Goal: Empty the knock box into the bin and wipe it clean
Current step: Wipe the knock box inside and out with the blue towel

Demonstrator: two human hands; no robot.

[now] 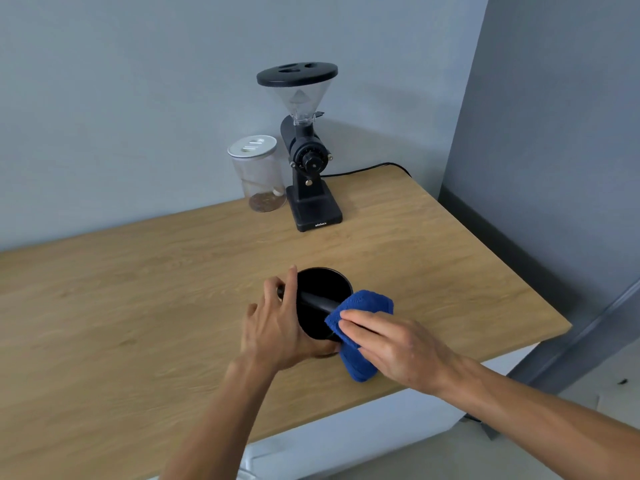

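Observation:
A round black knock box [323, 285] with a black bar across its mouth stands on the wooden table [138, 289], near the front right. My left hand [277, 327] grips its left side and rim. My right hand [391, 344] presses a folded blue cloth [360, 327] against the box's right rim and outer wall. The cloth drapes down over the near right side of the box. The inside of the box looks dark; I cannot tell what it holds. No bin is in view.
A black coffee grinder [310, 161] with a clear hopper stands at the back of the table, its cable trailing right. A clear jar [259, 174] with a white lid is left of it. The table's right edge runs near the grey wall [554, 133].

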